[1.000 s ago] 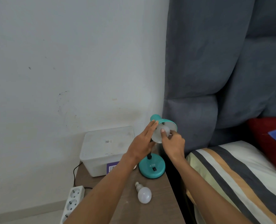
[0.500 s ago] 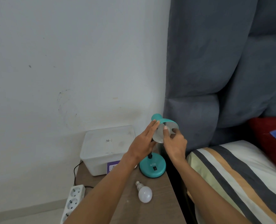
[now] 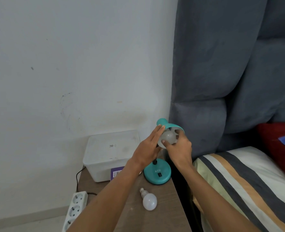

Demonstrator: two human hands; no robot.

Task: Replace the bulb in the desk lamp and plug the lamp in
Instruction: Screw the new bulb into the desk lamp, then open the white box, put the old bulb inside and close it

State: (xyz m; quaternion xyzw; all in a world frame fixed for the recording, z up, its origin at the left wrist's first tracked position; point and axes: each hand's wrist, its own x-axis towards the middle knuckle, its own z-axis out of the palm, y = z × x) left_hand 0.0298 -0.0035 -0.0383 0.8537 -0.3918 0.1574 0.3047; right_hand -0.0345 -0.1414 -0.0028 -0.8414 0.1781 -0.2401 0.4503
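Observation:
A teal desk lamp stands on its round base (image 3: 157, 174) at the nightstand's right edge, its shade (image 3: 169, 126) tipped toward me. My left hand (image 3: 148, 148) lies flat against the shade's left side, steadying it. My right hand (image 3: 178, 149) has its fingers closed around a white bulb (image 3: 168, 136) that sits in the shade's mouth. A second white bulb (image 3: 148, 200) lies loose on the nightstand, screw cap pointing away from me. The lamp's stem is mostly hidden behind my hands.
A white lidded plastic box (image 3: 111, 154) sits at the back of the wooden nightstand (image 3: 131, 215). A white power strip (image 3: 75, 208) with a black cable hangs off the left side. A striped bed (image 3: 248, 185) and grey padded headboard (image 3: 222, 81) lie to the right.
My right hand has turned on the bulb in the shade, with the thumb shifting lower and the bulb showing more. My left hand stays on the shade.

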